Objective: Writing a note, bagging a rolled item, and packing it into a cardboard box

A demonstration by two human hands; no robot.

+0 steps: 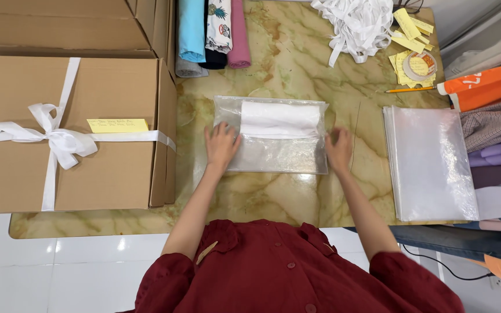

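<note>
Both hands lie flat and spread, my left hand (pixel 221 145) and right hand (pixel 339 149) pressing the ends of a clear bag (pixel 273 152) with white cloth (pixel 279 119) inside, on the counter (pixel 273 197).

Marble counter (pixel 273 197): bag (pixel 273 152) centre, box (pixel 68 133) at 9, bag stack (pixel 430 162) at 3, ribbons (pixel 358 23) at 1.

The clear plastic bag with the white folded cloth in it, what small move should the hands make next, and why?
Probably press and smooth the clear plastic bag flat from the middle outward. The left hand rests on its left end and the right hand on its right edge, the white folded cloth sits in the far half, and the near half looks wrinkled.
</note>
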